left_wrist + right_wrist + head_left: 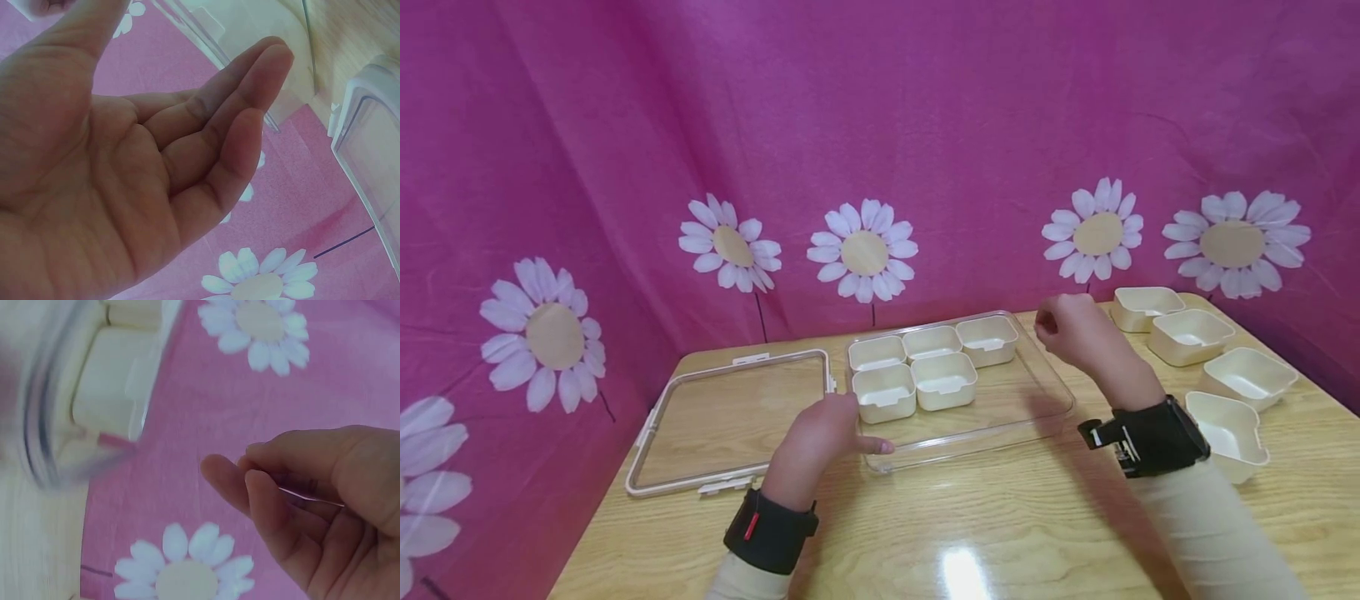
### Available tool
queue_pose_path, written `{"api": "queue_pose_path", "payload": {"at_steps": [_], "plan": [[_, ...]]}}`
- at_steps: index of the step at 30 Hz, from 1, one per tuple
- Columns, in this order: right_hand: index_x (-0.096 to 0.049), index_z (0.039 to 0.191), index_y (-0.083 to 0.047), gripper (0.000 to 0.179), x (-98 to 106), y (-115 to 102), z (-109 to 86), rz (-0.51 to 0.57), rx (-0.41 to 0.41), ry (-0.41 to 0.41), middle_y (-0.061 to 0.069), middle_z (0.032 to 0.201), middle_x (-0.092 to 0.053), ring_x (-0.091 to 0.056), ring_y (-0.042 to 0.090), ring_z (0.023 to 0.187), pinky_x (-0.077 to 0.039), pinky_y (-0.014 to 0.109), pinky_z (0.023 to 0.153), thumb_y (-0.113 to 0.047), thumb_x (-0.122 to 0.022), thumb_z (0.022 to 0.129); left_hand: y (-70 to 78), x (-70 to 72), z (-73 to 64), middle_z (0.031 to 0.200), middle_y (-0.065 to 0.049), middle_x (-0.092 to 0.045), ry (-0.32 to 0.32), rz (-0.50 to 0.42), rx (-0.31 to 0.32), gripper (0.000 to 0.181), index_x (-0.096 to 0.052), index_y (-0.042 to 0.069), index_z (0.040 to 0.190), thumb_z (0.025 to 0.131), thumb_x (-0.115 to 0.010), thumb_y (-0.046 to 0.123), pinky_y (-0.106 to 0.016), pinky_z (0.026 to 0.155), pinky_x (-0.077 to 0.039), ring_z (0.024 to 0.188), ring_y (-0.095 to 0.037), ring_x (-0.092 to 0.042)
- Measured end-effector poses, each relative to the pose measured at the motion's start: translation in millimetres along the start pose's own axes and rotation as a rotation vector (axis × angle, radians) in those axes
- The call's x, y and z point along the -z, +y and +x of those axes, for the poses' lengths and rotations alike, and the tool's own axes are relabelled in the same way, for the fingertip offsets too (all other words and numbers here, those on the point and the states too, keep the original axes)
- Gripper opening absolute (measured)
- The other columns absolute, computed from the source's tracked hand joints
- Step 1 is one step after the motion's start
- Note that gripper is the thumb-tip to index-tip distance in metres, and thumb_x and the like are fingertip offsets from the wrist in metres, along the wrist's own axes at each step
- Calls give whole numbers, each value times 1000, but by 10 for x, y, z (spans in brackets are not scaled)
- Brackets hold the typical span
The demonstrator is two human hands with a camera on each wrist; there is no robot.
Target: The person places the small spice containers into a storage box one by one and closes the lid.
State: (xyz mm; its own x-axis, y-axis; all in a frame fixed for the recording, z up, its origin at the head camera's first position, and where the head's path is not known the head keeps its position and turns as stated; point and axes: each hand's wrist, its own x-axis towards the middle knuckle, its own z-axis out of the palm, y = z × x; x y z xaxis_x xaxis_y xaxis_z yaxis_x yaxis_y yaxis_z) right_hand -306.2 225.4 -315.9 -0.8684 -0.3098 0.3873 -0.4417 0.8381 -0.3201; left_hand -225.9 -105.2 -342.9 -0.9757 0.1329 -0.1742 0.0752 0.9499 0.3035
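A clear plastic box (1000, 417) lies on the table with several small cream bins (945, 382) grouped toward its left and back. My left hand (826, 433) is at the box's near left corner, thumb stretched along the near rim. In the left wrist view this hand (156, 156) has a bare palm and gently bent fingers. Above the box's right back side hovers my right hand (1075, 333). Its fingers (272, 506) bend loosely toward the thumb in the right wrist view, with nothing held between them.
Left of the box lies a clear lid (737, 421) with a cream frame and side clips. Several more loose cream bins, one a notched bin (1225, 433), stand along the table's right side. A magenta flowered cloth (970, 167) hangs behind the wooden table (880, 533).
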Motion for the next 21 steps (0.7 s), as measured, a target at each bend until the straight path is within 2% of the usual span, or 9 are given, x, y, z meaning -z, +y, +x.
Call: {"api": "queue_pose_path", "payload": {"at_steps": [6,9,10,13,17,19,21], "plan": [[-66,81,6,10,130,256,-29,-20,-76,25,10,67,-58,-53,28,66,-43,41,63,-1,-66,88,8,7,-11,96,-12,-66,-4,-9,4,82,-59,-3,130,72,-90,46,-40,82,-52,88,-24,-60],[-65,84,9,13,187,396,-65,-27,-137,-6,15,71,-60,-54,31,68,-45,44,65,-3,-65,88,10,3,-13,98,-13,-66,-2,-9,1,82,-59,-3,131,72,-90,46,-40,84,-53,89,-24,-61],[-64,86,10,15,206,446,-80,-38,-168,-32,18,74,-61,-54,32,70,-47,46,67,-4,-65,89,10,2,-10,99,-13,-66,0,-9,-2,82,-59,-3,130,72,-90,46,-41,84,-53,89,-25,-61],[-60,73,4,22,263,618,-130,-61,-256,-144,13,66,-52,-49,28,64,-44,42,61,-9,-62,90,9,-2,-10,100,-13,-67,3,-16,-5,82,-59,-2,131,72,-90,45,-41,85,-53,91,-25,-61],[-59,72,6,29,311,854,-208,-104,-348,-315,15,71,-50,-49,31,70,-45,44,67,-15,-61,91,13,1,-15,100,-13,-67,2,-17,-5,81,-59,-2,131,72,-90,45,-42,86,-53,92,-25,-62],[-61,91,17,36,310,943,-241,-120,-381,-390,30,88,-55,-53,41,84,-48,54,80,-19,-61,93,16,5,-19,101,-13,-67,-1,-18,3,82,-58,-2,132,72,-90,45,-42,86,-53,93,-25,-62],[-59,105,22,45,297,1016,-263,-130,-401,-445,39,101,-54,-53,48,93,-46,61,87,-21,-62,94,20,8,-21,101,-13,-66,-8,-20,12,84,-58,-2,134,73,-90,45,-42,86,-53,93,-25,-62]]}}
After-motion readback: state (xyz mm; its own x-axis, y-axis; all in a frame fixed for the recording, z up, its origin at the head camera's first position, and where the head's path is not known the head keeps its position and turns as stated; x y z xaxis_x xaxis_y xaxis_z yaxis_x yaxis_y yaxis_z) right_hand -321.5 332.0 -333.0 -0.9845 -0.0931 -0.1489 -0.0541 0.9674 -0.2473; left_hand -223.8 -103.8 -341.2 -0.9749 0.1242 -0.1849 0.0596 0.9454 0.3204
